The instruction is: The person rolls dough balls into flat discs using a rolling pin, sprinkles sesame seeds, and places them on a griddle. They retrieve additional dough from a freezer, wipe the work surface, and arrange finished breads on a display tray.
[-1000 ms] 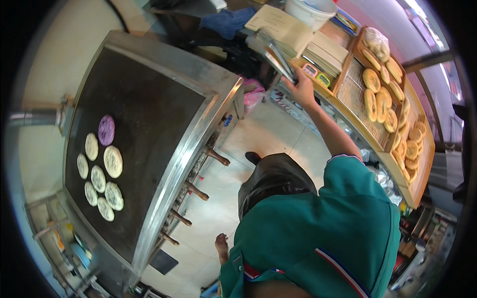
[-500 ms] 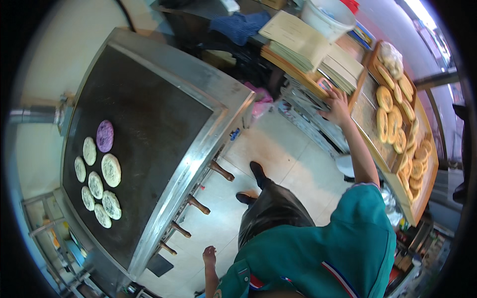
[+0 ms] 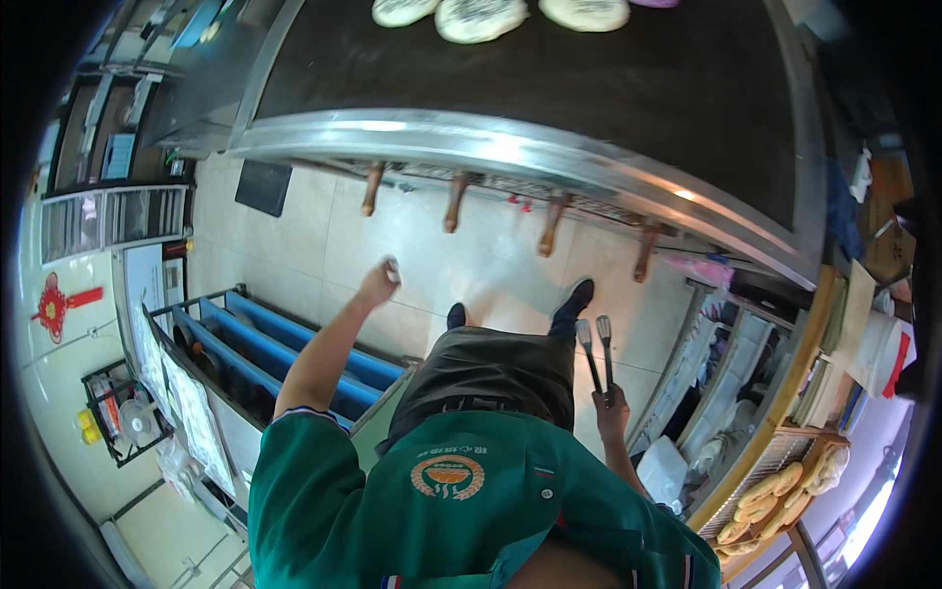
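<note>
My right hand [image 3: 613, 412] is closed round the black handles of a pair of tongs [image 3: 595, 355]. Their two metal ends point forward and stand slightly apart, over the floor beside my right leg. Out in front on the left, my left hand [image 3: 376, 285] is closed, its fingers curled; a pale spot shows at the fingertips, too small to make out. Neither hand touches the large dark griddle [image 3: 549, 83] ahead. Pale round flatbreads [image 3: 481, 18] lie on its far part, cut off by the picture's upper edge, with the rim of a purple one [image 3: 655, 3].
Wooden handles [image 3: 453, 202] stick out below the griddle's steel front edge. At right stands a wooden-topped shelf unit [image 3: 775, 402] with a tray of baked breads [image 3: 765, 506]. Blue bins [image 3: 285, 344] stand behind my left arm. A black mat [image 3: 263, 187] lies on the tiled floor.
My view has turned right to face the griddle. The right hand has left the shelf top and now holds tongs. My left arm has come up and forward.
</note>
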`<state>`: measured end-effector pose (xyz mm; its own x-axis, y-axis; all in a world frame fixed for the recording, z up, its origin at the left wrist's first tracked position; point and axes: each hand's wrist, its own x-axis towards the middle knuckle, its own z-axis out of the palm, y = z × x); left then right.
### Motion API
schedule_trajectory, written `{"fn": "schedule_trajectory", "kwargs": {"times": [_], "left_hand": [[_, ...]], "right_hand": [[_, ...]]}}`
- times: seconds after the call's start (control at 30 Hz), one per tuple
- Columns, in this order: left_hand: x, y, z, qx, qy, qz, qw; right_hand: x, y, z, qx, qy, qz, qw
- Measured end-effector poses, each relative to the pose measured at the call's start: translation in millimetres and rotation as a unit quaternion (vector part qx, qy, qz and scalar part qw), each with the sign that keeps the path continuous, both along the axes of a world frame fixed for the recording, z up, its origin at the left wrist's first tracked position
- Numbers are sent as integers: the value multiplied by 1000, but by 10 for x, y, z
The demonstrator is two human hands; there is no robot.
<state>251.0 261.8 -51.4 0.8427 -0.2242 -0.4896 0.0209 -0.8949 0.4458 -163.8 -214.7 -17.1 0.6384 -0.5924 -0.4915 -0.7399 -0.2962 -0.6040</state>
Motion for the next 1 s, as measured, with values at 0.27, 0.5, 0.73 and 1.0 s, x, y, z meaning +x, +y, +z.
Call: {"fn": "schedule_trajectory", "kwargs": {"times": [0.27,0.5,0.73,1.0], "left_hand": [[1881,-34,-209,-17,-85,135,987],[1868,-422,-152,-10,-118,150,982],[2078,-204,-342,-257,49,189,947],[1252,186,-260,-170,42,159,971]], "right_hand": [[462,1638,15,63,67,45,995],[1200,2129,237,53,3,97,994],[1746,2495,64,94,-58,96,989],[1907,2761,71,181,-94,126,971]]}}
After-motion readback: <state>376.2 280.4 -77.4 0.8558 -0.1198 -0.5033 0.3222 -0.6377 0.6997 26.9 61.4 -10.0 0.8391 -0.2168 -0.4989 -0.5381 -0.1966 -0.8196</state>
